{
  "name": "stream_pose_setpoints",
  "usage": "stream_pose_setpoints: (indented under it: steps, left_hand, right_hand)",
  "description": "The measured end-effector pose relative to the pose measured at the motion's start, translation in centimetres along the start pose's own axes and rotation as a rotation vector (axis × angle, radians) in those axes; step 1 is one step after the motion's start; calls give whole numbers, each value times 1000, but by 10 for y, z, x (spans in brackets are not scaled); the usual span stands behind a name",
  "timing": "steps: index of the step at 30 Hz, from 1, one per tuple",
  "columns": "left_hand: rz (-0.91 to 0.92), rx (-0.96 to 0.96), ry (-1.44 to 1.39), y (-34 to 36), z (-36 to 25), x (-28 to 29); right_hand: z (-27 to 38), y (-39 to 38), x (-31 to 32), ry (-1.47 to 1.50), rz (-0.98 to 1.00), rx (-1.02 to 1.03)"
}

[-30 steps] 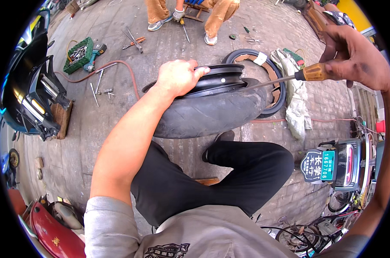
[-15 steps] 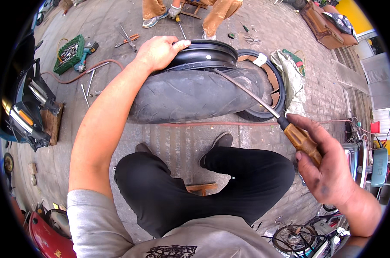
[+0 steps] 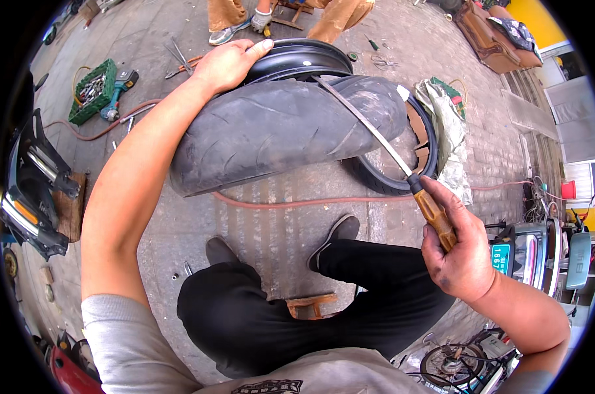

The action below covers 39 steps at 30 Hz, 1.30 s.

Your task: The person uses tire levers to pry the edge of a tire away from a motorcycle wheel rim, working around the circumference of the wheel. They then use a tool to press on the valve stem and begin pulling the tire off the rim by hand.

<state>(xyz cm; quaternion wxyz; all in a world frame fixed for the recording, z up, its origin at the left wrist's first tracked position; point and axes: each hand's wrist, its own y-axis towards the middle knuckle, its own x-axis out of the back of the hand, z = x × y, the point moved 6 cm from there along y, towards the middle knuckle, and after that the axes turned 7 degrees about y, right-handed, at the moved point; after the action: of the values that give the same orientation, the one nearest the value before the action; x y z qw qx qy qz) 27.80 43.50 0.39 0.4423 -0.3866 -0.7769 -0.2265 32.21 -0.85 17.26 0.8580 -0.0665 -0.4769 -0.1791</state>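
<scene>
A worn black motorcycle tyre (image 3: 277, 125) is tilted up in front of my feet, with a black wheel rim (image 3: 304, 62) on its far side. My left hand (image 3: 228, 65) lies over the rim's left edge, thumb along it and the other fingers hidden behind. In my right hand (image 3: 461, 246) is a large screwdriver, its amber handle (image 3: 435, 213) wrapped by my fingers. Its long shaft (image 3: 369, 128) runs up and left across the tyre. The tip goes in between tyre and rim, where it is hidden.
Beyond the wheel, a co-worker's gloved hand (image 3: 261, 21) holds a tool. Another tyre (image 3: 369, 177) lies at the right beside a pale crumpled sheet (image 3: 445, 141). A red hose (image 3: 291, 204) crosses the ground. At the left are a green crate (image 3: 92, 92) and a cordless drill (image 3: 117, 95).
The tyre and rim have tilted and shifted a little left, the tyre's left end dropping nearer me. My right hand has moved left with the screwdriver, whose shaft stands steeper. My left hand keeps its hold.
</scene>
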Motion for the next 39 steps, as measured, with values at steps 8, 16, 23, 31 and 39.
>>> stream_pose_setpoints:
  steps: [8, 16, 23, 31, 39]
  left_hand:
    - [19, -230, -69, -21, -35, 14]
    - [40, -177, -153, -28, -35, 13]
    - [7, -161, -103, -21, -24, 15]
    - [-9, -177, -199, -27, -24, 13]
    - [-155, -123, -105, -18, 11, 24]
  right_hand:
    - [-21, -7, -32, -10, -92, 42]
    - [-5, 14, 10, 75, 85, -136]
    - [36, 67, 53, 180, 284, -538]
    - [71, 132, 101, 4, 387, -512]
    - [15, 65, -16, 118, 96, -122]
